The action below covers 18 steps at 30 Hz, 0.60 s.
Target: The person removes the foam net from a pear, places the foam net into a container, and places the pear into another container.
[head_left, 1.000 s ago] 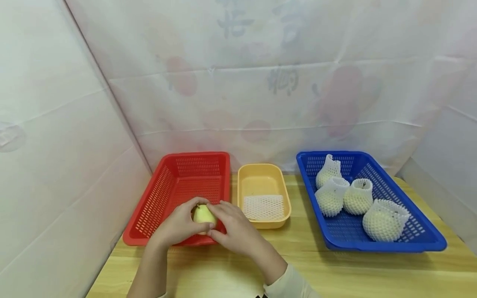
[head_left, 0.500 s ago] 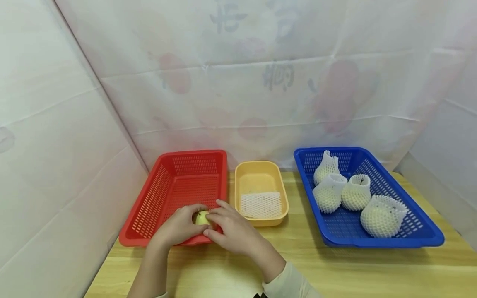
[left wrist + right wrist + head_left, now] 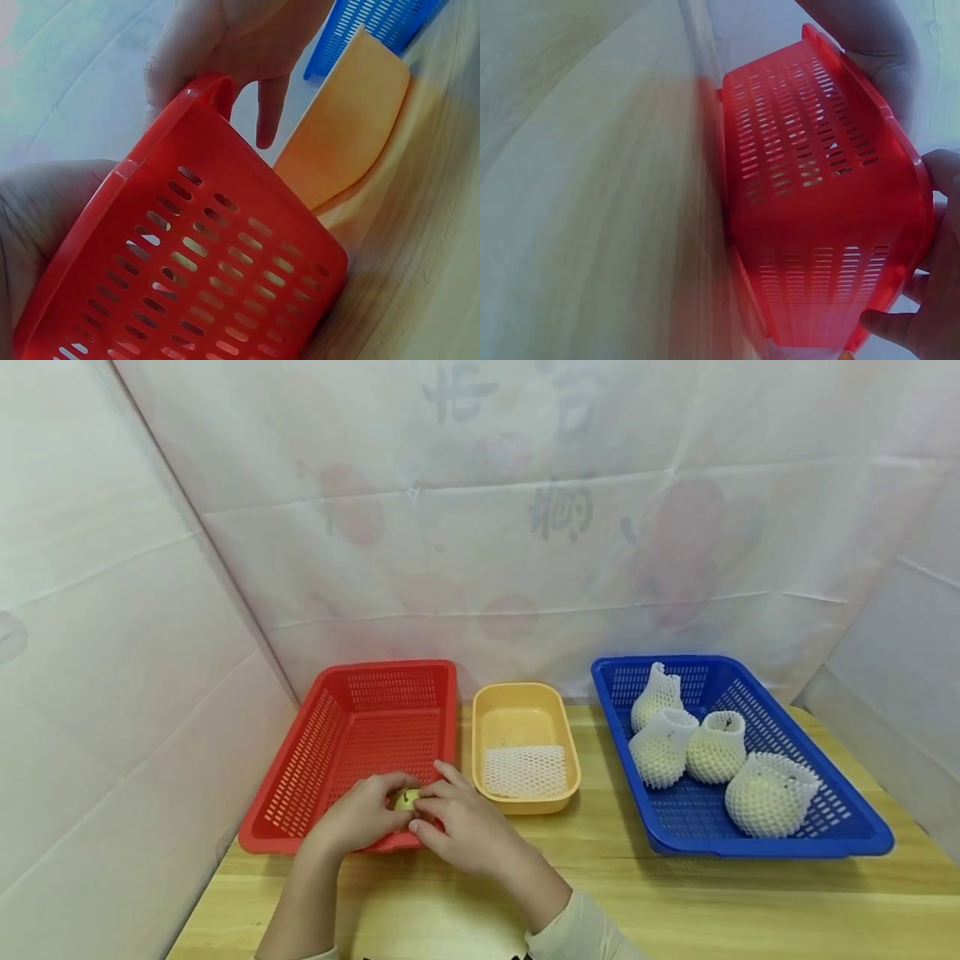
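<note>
A yellow-green pear (image 3: 406, 799) sits low at the near right corner of the red basket (image 3: 390, 727), its stem showing between both hands. My left hand (image 3: 362, 814) curves round its left side, thumb in front and fingers behind. From the right, my right hand (image 3: 471, 828) holds the pear with bent fingers, the index finger sticking up. Most of the fruit is hidden by the hands. In the left wrist view, pale yellow shows through the slots of the basket wall (image 3: 285, 217). The right wrist view has the right hand (image 3: 934, 300) at the basket's rim.
Right of the red basket stands a yellow tray (image 3: 517, 714) with a flat white foam net (image 3: 527, 772) in it. Farther right, a blue basket (image 3: 675, 827) holds several net-wrapped fruits (image 3: 768, 797). Everything stands on a wooden table (image 3: 600, 893) before a pale curtain (image 3: 525, 552).
Both hands have lowered the pear into the near right corner of the red basket, and less of it shows. The head view has shifted slightly.
</note>
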Motion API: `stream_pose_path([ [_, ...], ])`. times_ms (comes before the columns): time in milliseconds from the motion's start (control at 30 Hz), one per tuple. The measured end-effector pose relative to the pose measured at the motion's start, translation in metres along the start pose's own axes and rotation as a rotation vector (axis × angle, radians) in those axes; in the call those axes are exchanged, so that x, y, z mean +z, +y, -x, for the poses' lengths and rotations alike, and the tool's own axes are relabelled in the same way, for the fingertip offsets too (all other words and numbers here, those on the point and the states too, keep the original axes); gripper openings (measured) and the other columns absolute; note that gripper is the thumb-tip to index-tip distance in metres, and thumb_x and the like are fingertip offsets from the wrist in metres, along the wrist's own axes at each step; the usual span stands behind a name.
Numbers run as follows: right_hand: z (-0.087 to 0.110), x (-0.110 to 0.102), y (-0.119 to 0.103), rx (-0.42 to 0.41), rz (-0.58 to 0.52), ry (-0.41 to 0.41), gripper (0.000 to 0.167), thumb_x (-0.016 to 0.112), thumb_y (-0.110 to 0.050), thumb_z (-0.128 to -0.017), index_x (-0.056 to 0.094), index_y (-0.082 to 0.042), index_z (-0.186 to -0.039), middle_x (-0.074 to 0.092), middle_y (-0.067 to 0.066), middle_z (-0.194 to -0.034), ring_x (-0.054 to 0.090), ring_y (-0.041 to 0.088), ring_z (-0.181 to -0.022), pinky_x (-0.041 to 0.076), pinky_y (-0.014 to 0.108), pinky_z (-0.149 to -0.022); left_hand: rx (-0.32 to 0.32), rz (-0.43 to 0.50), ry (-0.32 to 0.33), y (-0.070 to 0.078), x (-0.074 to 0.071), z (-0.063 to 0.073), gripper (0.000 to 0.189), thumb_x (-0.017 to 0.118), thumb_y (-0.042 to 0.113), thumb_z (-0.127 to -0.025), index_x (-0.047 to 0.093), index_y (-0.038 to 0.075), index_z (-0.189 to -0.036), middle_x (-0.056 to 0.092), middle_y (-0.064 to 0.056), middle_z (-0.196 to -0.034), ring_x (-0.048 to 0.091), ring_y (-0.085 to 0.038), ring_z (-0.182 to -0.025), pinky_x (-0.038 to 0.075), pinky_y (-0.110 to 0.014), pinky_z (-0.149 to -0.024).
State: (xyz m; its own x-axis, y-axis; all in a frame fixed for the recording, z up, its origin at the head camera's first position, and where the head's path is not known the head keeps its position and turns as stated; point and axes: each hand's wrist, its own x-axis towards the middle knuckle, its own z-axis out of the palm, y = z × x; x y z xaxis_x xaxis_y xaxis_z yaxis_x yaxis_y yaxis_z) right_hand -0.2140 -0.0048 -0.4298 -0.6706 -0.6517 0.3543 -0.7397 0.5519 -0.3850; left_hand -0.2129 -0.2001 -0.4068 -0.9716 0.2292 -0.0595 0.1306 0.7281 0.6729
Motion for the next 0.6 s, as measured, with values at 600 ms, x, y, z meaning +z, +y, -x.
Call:
stream_pose_path([
  [600, 0.0063, -0.0044, 0.0007, -0.023, 0.006, -0.033, 0.041, 0.048, -0.044, -0.102, 0.070, -0.015, -0.121, 0.062, -0.002, -0.133, 0.028, 0.027, -0.148, 0.032, 0.043, -0.117, -0.021, -0.023, 0.025, -0.0020, 0.0039, -0.0007, 0.039, 0.076, 0.023, -0.082, 0.068, 0.020, -0.120, 0.068, 0.001, -0.111, 0.058, -0.018, -0.095, 0.052, -0.043, -0.081],
])
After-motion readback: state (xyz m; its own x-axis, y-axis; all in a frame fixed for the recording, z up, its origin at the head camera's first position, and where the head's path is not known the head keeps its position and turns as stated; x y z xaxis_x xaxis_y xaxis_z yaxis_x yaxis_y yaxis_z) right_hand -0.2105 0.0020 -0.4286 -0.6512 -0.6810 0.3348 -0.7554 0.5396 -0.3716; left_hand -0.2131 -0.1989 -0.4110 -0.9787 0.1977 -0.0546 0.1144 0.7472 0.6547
